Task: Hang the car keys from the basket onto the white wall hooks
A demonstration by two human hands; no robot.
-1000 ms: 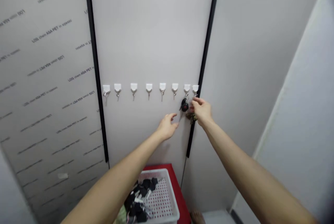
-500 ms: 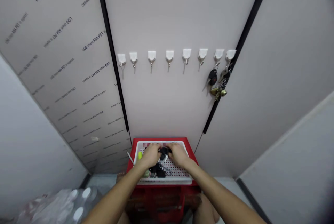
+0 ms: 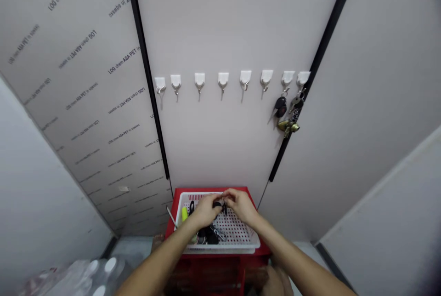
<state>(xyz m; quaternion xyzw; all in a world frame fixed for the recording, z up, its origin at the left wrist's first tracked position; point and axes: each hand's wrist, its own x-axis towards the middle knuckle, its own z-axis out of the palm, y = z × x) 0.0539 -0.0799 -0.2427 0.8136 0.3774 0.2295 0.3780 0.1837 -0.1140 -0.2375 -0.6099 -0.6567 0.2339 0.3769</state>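
Both my hands are over a white perforated plastic basket [image 3: 237, 231], their fingertips meeting around a small black key [image 3: 218, 205] with a metal ring. My left hand [image 3: 206, 211] and my right hand [image 3: 241, 205] seem to pinch it together, though the fingers hide most of it. Below them, a pile of black keys [image 3: 206, 236] lies in the basket, partly hidden by my left hand. A yellow-green item [image 3: 184, 213] rests near the basket's left wall.
The basket stands on a red plastic crate [image 3: 217, 273]. Above it, a row of white adhesive hooks [image 3: 223, 80] runs across a pale wall panel. A black key fob [image 3: 280, 107] and a brass key bunch [image 3: 289, 126] hang from the rightmost hooks. Clear plastic bottles [image 3: 103, 277] stand at lower left.
A second ago my hands were up at the hooks. They are now down over the basket, closer together and slightly higher than half a second ago, and the view has tilted down.
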